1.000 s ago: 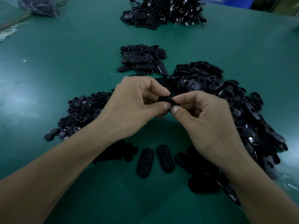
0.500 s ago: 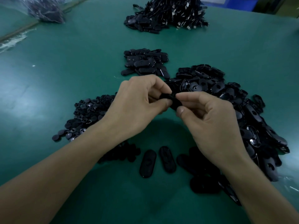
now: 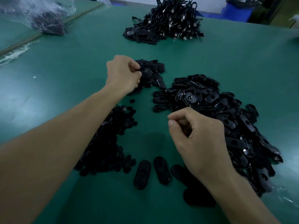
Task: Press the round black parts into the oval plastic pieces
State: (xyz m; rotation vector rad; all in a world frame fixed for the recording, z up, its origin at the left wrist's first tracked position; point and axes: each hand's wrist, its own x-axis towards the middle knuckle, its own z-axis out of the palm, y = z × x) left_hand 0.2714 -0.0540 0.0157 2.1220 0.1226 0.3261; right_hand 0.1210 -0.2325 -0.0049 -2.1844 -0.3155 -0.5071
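Observation:
My left hand is stretched forward to a small heap of black oval pieces and pinches one oval piece at its fingertips, right on the heap. My right hand hovers nearer to me with its fingers curled and thumb against forefinger; nothing shows in it. Under my left forearm lies a pile of round black parts. A large pile of loose oval pieces spreads along the right. Two single oval pieces lie side by side in front of me.
The green table carries a heap of black cables and clips at the back. A clear plastic bag of dark parts sits at the far left. A blue crate stands behind the table.
My hands have parted. The left one carried the oval piece forward to the small heap, and the right one let go and stayed near me, empty.

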